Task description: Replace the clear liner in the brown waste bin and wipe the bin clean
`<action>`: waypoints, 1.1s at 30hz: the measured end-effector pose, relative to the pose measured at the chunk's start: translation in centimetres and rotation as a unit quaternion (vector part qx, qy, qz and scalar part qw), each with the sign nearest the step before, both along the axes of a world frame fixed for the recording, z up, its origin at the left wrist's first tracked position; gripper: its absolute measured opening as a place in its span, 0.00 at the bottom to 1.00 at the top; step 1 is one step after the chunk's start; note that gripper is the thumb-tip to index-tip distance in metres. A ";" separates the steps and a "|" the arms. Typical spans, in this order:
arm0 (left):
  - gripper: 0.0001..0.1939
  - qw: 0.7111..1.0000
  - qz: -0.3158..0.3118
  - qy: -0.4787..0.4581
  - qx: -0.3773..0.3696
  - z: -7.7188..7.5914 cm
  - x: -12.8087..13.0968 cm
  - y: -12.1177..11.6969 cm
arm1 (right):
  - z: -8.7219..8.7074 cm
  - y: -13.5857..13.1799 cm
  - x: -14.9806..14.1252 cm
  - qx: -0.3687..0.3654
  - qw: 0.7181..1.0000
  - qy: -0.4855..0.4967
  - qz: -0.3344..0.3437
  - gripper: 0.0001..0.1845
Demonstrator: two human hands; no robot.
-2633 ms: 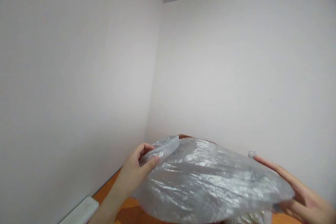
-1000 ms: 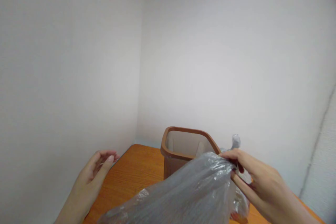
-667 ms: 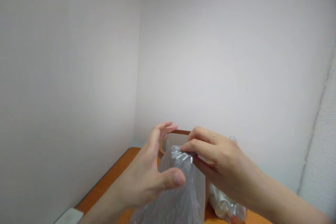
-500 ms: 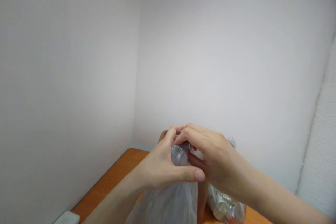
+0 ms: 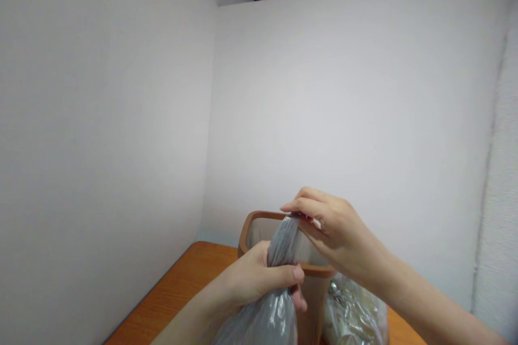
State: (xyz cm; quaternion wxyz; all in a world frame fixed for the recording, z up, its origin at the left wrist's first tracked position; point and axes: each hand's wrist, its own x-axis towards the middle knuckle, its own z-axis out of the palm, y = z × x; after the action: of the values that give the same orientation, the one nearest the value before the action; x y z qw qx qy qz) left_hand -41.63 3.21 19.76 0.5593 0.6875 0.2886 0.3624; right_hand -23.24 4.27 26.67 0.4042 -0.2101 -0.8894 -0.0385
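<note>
here's the bag (image 5: 267, 321), in front of the bin (image 5: 313, 269), its gathered neck (image 5: 284, 242) rising and leaning a touch right; left hand (image 5: 259, 277), nearer the bulk below, curls fingers snugly round it, while right hand (image 5: 329, 223) pinches the top, fingers closed.

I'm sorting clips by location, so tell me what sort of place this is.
Probably the corner of an indoor room; home or workplace, I cannot tell. Plain white walls meet behind a wood-look table, with a brown-rimmed bin in front of them.
</note>
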 end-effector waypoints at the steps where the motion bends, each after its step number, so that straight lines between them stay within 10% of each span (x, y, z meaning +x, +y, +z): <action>1: 0.15 1.000 0.006 0.001 -0.009 -0.1 -0.3 0.0 | 0.0 0.1 0.2 0.006 0.999 -0.018 -0.029 0.13; 5: 0.12 0.995 0.062 0.062 0.039 -0.3 -1.2 -0.2 | 0.1 0.4 1.1 -0.021 0.994 -0.054 -0.093 0.10; 9: 0.07 0.983 0.075 0.133 0.101 -0.7 -1.2 -0.8 | -0.2 0.3 1.9 -0.172 0.985 0.006 -0.005 0.14; 15: 0.09 0.980 0.088 0.153 0.091 -1.5 -0.8 -1.9 | -2.1 -0.2 2.8 -0.443 0.856 0.093 0.251 0.15; 18: 0.07 0.979 0.094 0.162 0.079 -1.7 -0.8 -2.2 | -3.4 0.0 3.0 -0.398 0.876 0.079 0.261 0.15; 22: 0.03 0.963 0.145 0.187 0.127 -1.7 -0.8 -2.4 | -5.3 0.2 3.2 -0.171 0.982 0.020 0.071 0.24; 26: 0.05 0.912 0.224 0.272 0.212 -1.9 -1.2 -2.7 | -6.6 -0.3 3.3 0.016 0.997 -0.032 -0.061 0.12; 29: 0.04 0.881 0.249 0.311 0.254 -2.2 -1.5 -2.9 | -7.0 -1.2 3.7 0.006 0.998 -0.026 -0.052 0.08; 33: 0.08 0.876 0.241 0.332 0.254 -3.2 -1.3 -2.7 | -7.4 -2.1 4.0 -0.194 0.965 0.067 0.165 0.12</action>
State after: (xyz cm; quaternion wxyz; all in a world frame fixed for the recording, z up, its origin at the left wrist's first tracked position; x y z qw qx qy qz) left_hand -42.95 0.48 16.54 0.1327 0.7948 0.5121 0.2974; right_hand -19.26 2.15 19.31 0.4153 -0.1370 -0.8730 0.2158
